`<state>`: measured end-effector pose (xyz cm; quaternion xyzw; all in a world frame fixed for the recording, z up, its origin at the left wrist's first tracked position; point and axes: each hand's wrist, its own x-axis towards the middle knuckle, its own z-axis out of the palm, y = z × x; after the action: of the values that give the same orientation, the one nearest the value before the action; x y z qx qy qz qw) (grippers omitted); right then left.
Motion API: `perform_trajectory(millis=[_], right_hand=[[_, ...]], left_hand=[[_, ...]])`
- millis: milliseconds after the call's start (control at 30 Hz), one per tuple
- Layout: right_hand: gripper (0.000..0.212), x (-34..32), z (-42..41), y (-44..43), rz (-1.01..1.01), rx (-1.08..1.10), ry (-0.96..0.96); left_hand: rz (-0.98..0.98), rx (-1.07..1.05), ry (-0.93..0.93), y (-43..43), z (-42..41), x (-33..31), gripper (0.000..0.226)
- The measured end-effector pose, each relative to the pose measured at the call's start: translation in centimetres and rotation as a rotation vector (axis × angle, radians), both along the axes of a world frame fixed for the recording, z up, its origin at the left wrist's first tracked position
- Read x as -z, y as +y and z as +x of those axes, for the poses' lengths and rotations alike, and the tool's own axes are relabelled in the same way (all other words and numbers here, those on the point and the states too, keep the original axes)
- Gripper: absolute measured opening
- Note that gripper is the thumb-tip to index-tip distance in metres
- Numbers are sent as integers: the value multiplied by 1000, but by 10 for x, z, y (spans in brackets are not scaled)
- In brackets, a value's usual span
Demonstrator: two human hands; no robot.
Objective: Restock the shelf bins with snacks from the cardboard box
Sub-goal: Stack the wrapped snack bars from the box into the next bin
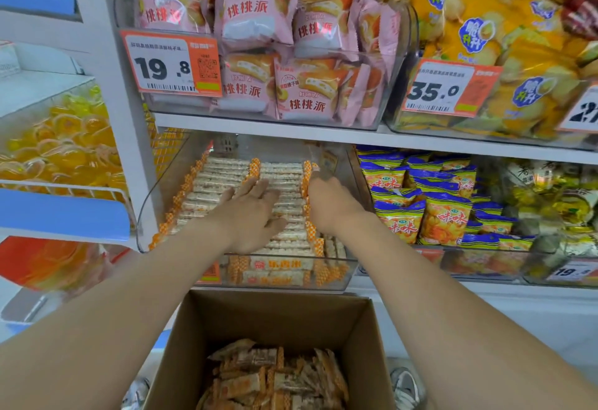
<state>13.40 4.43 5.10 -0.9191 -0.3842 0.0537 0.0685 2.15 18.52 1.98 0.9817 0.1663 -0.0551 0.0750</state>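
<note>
bin: clear shelf bin, lower shelf, directly above cardboard box
stock: rice bars stacked in rows, long axes left-right
left hand: grip apart, fingers flat on the rows
right hand: at right row ends; grip cannot tell
supply: loose bars in the box, below and between both hands

Left hand and right hand: both bare, as are the forearms all the way to the lower edge of view. Left sneaker and right sneaker: grey and white, with rounded toes.
</note>
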Motion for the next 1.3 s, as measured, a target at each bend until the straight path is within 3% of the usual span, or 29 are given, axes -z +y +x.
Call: perform_trajectory(millis=[133,233,300,400,533,600,867,933,967,1033,1100,1200,1300], right_hand=[[18,-22,-47,-31,125,-101,-117],[24,-21,-84,-71,268,-202,-8],[26,-16,-107,-98,210,-327,184],[25,17,-128,-117,-96,-534,321],[20,90,-142,-119,-420,-500,319],[19,122,-141,-118,-495,-439,312],[9,244,-106,-123,-435,-129,390],[43,288,-100,-126,-482,-96,391],[56,307,-99,-125,-517,-113,388],[50,338,-98,-123,-570,-197,359],[39,350,-100,-121,-581,-252,335],[47,355,-112,-119,-598,-318,320],[41,353,-122,-120,-634,-365,304]], left_hand=[[90,47,-228,-20,-26,-22,49],[46,76,-381,-41,-59,-36,20],[-96,107,-336,-57,-86,-37,9],[-294,293,-61,-83,-114,-16,5],[-264,261,397,-110,-123,51,16],[-273,169,514,-116,-124,90,19],[-335,-121,414,-100,-137,246,29],[-307,-172,503,-98,-137,276,33],[-291,-188,559,-97,-136,289,38],[-304,-244,598,-95,-134,311,50],[-349,-327,500,-91,-132,331,62],[-394,-434,276,-88,-127,356,67],[-369,-456,249,-90,-128,372,64]])
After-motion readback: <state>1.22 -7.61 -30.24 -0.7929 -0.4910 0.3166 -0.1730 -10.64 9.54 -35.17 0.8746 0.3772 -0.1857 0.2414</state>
